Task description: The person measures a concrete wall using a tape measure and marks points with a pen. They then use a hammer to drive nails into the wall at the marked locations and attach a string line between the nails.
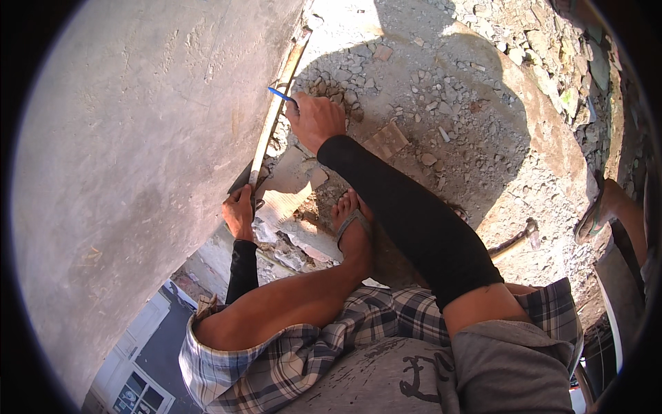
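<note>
A long, pale, narrow strip (271, 116) that looks like wood runs along the lower edge of a plastered wall (155, 129). My left hand (239, 211) grips around the strip's near end. A dark flat piece (241, 179) shows beside the fingers there; its kind is unclear. Farther up, my right hand (316, 121) is closed on a thin blue pen-like stick (281, 94), its free end pointing at the wall across the strip. Part of the stick is hidden by the fingers.
Rubble (429, 108) covers the ground. Broken flat pieces (289, 178) lie by my sandaled foot (353, 222). On the right are a hammer (514, 243) and another person's sandaled foot (600, 215). A rough stone wall (569, 77) stands beyond.
</note>
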{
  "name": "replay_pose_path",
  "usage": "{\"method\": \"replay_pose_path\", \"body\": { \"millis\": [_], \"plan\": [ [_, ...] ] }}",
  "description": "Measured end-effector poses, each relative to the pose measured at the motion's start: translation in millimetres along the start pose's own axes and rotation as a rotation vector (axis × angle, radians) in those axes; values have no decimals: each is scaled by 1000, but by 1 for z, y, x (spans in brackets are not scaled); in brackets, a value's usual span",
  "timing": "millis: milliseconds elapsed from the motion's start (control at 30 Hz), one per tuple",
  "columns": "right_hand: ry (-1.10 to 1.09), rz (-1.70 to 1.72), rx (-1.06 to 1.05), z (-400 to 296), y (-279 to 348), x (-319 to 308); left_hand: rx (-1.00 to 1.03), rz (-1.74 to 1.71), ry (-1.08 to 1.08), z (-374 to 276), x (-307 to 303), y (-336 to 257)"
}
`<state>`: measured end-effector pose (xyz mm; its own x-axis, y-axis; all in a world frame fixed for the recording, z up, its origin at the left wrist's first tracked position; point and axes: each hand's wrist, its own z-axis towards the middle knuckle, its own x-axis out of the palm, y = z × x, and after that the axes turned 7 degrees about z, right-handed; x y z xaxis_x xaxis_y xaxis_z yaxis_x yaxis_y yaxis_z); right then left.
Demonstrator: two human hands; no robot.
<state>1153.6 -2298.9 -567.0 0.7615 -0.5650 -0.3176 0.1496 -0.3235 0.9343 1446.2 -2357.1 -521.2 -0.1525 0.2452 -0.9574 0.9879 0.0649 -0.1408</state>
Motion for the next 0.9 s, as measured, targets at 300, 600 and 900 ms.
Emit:
{"method": "replay_pose_path", "body": {
  "millis": [300,600,900],
  "plan": [
    [-8,-16,-32,1,-1,1,-29,-30,11,-3,0,-6],
    [-216,99,13,-3,0,-19,32,104,27,-7,-28,-5],
    [-900,477,110,37,47,-85,275,859,46,-54,-205,-121]
  ]
}}
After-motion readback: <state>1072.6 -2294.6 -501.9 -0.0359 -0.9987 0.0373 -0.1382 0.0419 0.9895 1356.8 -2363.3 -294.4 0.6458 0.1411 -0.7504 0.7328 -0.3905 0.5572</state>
